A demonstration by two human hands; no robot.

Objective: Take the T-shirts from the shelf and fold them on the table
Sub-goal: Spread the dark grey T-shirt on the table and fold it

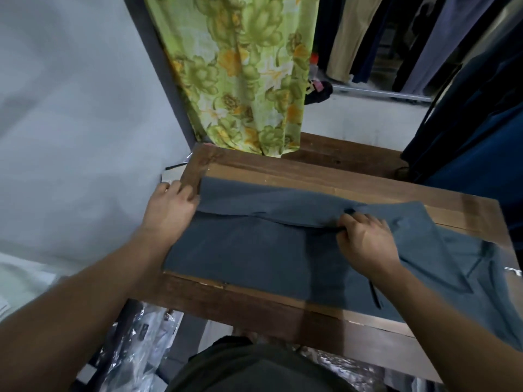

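Observation:
A dark grey T-shirt (254,250) lies spread across the wooden table (325,171), its far long edge folded over toward me in a flap. My left hand (169,207) pinches the flap's left end at the table's left edge. My right hand (365,239) grips the flap's folded edge near the middle-right of the shirt. The shirt's collar end hangs off the table's right side.
A green floral cloth (243,72) hangs over the table's far edge. Dark and beige garments (396,38) hang on a rail at the back right, with a blue garment (481,154) close to the table's right. Plastic-wrapped packages (135,343) lie under the table. A grey wall is on the left.

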